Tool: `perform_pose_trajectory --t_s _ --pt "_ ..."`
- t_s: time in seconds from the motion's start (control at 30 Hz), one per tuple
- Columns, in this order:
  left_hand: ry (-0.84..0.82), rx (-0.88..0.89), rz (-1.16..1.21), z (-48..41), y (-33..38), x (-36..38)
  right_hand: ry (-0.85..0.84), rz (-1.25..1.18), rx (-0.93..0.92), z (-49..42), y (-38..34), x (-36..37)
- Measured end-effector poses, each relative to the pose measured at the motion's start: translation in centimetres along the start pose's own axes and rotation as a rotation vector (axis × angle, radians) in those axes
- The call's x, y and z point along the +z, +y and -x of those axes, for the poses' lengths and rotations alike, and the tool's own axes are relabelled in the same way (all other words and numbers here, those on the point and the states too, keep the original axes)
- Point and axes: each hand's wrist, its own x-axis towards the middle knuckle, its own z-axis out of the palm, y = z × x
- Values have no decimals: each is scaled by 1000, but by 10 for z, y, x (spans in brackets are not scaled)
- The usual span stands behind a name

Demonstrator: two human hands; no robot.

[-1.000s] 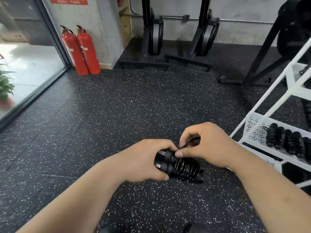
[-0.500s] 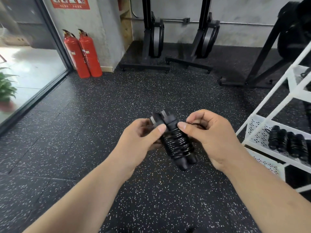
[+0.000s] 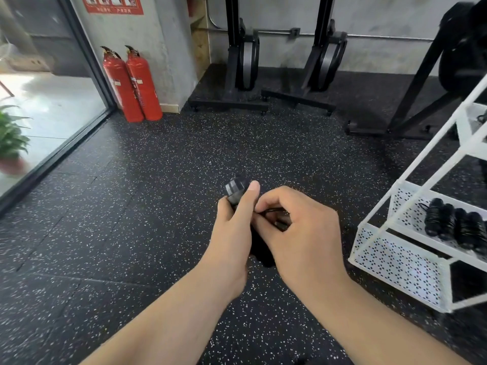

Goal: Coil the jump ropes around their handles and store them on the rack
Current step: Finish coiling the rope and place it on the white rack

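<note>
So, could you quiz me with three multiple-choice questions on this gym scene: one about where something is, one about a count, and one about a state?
1. Where do the coiled black jump ropes lie?
A) on the floor
B) on a shelf of the white perforated metal rack
C) beside a potted plant

2. How many red fire extinguishers are there?
A) one
B) two
C) three

3. How is the black jump rope bundle held?
A) by one hand alone
B) not held, it lies on the floor
C) by both hands

Answers:
1 B, they sit in a row on the rack's shelf at the right.
2 B, a pair stands side by side.
3 C, the left hand grips the handles while the right hand pinches the rope.
</note>
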Motion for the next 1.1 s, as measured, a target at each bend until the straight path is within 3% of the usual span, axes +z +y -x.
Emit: perform_pose_trajectory --t_s 0.17,0.4,0.57,0.8,1.1 --pt "18 -52 22 0 5 -4 -31 -90 58 -2 -4 -3" --pt "-54 -48 12 6 10 -3 -326 -201 185 -18 2 -30" --pt "-193 -23 -3 12 11 -1 -315 -327 222 -21 4 -41" --pt "-265 13 61 5 10 -7 -401 -398 159 -20 4 -57" --pt "-308 37 -43 9 8 2 21 -484 290 -11 3 -30"
